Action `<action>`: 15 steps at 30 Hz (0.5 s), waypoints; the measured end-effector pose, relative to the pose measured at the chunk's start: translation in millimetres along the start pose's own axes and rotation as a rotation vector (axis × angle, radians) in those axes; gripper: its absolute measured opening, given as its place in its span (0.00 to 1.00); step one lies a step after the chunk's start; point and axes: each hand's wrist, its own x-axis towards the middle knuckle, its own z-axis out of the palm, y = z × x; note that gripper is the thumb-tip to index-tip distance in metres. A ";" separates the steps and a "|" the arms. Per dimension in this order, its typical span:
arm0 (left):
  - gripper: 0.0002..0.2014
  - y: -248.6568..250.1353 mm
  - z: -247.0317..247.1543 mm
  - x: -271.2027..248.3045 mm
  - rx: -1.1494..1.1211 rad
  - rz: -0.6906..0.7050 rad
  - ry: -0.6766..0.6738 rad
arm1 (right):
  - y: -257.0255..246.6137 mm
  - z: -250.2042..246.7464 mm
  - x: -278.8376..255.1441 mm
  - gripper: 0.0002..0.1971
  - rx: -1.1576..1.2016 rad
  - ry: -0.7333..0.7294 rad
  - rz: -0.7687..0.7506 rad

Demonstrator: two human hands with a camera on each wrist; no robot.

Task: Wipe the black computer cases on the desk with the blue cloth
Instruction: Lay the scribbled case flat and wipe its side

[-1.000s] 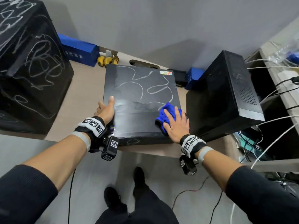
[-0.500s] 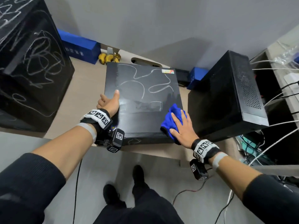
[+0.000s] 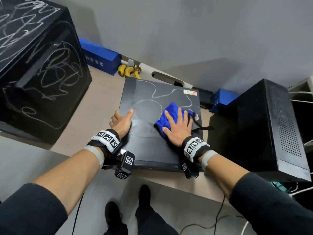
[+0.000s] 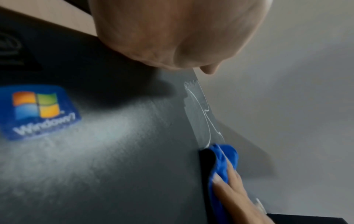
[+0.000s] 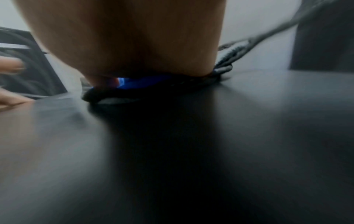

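The flat black metal computer case [image 3: 159, 126], scrawled with white chalk lines, lies on the beige wooden desk [image 3: 101, 97] below a grey wall. On its top the right hand [image 3: 177, 129] presses flat, fingers spread, on the crumpled blue cloth [image 3: 169, 114]; at its left edge the left hand [image 3: 121, 122] braces, fingers relaxed.

Blue cloth [image 3: 171, 116] under right hand [image 3: 177, 129], now farther up flat case [image 3: 152, 146].

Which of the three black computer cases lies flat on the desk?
The middle case, under both hands, lies flat with its wide side up. The scribbled case on the left and the clean case on the right stand taller.
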 end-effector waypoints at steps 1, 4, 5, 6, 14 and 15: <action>0.39 -0.8 -0.3 1.6 0.010 -0.002 0.000 | -17.9 3.1 -2.1 0.36 -0.011 -0.010 -0.068; 0.38 -4.4 -6.1 7.0 0.000 -0.002 -0.011 | -43.3 12.6 -17.9 0.37 -0.032 -0.063 -0.227; 0.39 -5.1 -7.9 7.3 -0.005 0.001 -0.020 | -38.1 13.7 -26.8 0.37 -0.054 -0.081 -0.276; 0.40 -5.5 -8.8 7.1 0.001 0.001 -0.031 | -27.3 14.3 -37.0 0.38 -0.079 -0.099 -0.321; 0.47 -5.9 -11.9 13.5 0.117 -0.013 -0.102 | 61.3 -16.2 -16.9 0.39 -0.086 -0.178 -0.029; 0.47 -7.2 -11.3 14.1 0.122 -0.015 -0.100 | 54.1 -21.7 0.5 0.39 -0.054 -0.160 0.030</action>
